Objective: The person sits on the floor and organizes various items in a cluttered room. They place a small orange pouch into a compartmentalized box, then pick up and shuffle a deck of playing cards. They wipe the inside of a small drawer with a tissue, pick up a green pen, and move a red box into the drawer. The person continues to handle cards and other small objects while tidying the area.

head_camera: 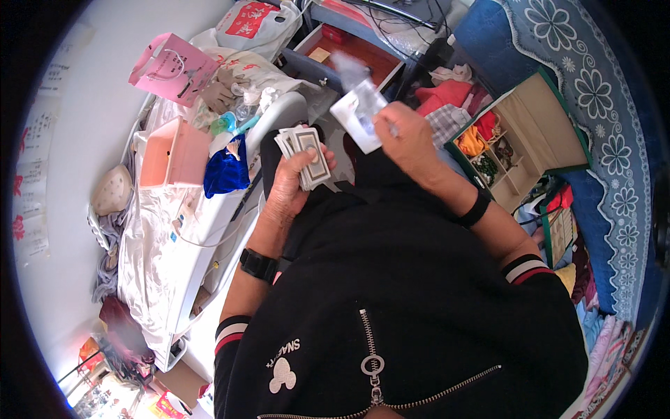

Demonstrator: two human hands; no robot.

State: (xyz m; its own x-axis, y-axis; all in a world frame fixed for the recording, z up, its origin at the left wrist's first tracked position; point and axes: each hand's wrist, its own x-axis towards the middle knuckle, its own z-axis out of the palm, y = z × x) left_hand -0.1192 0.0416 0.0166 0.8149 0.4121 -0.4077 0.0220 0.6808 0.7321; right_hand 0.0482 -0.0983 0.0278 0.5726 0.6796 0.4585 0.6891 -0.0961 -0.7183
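Note:
My left hand [294, 175] grips a stack of playing cards [313, 162] with patterned, bordered backs, slightly fanned at the upper left edge. The thumb lies across the top card. My right hand [405, 139] pinches the lower right side of a flat white packet [358, 118], tilted and smeared by motion. Its blurred, see-through upper end [349, 70] reaches up over an open wooden drawer [384, 57]. What the packet contains is too blurred to tell. Both hands are above my dark-clothed lap, with the packet to the right of the cards and apart from them.
Left, a white cloth-covered surface [157, 262] carries a pink plastic bin [180, 154], a blue velvet pouch [227, 170] and a pink paper bag [175, 68]. Right, an open green compartment case [542, 123] holds beads and small cloth bundles beside folded clothes [445, 102].

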